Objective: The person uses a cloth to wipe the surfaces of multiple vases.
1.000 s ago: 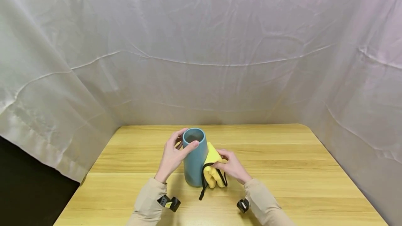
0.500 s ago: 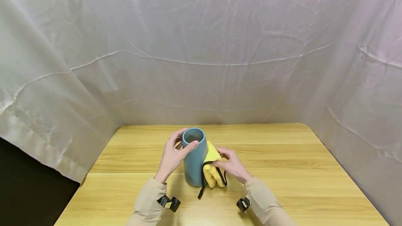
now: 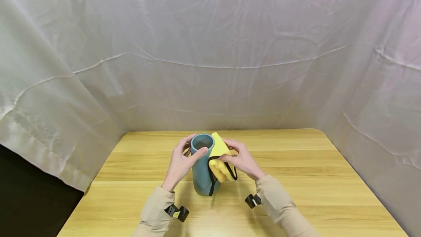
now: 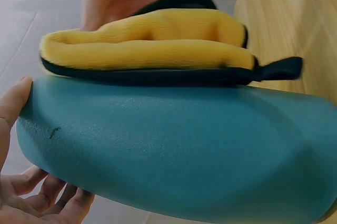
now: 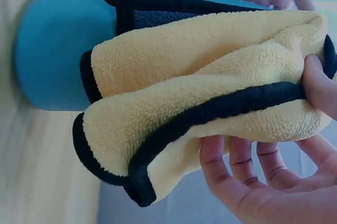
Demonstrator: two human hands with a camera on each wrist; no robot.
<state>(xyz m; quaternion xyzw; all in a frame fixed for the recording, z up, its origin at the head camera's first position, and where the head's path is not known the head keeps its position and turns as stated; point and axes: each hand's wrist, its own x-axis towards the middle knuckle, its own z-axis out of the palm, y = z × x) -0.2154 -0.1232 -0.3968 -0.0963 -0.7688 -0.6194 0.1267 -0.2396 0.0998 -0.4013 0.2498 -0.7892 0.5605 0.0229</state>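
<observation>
A tall blue vase (image 3: 201,173) with a round open mouth stands upright on the wooden table. My left hand (image 3: 180,164) grips it near the rim, thumb on the near side and fingers around the far left. In my right hand (image 3: 241,158) is a folded yellow cloth (image 3: 221,167) with black edging and a black loop, pinched between thumb and fingers. The cloth (image 5: 210,71) lies along the vase's right side, its top about level with the rim. In the left wrist view the cloth (image 4: 152,53) runs along the vase wall (image 4: 168,140).
The wooden table (image 3: 296,185) extends around the vase to both sides. Grey-white curtains (image 3: 230,46) enclose its back and sides. A black area (image 3: 29,193) shows at the lower left. Small black cameras sit on both wrists.
My right hand has raised the cloth along the vase's side, from near the table to rim height. The left hand and the vase have stayed in place.
</observation>
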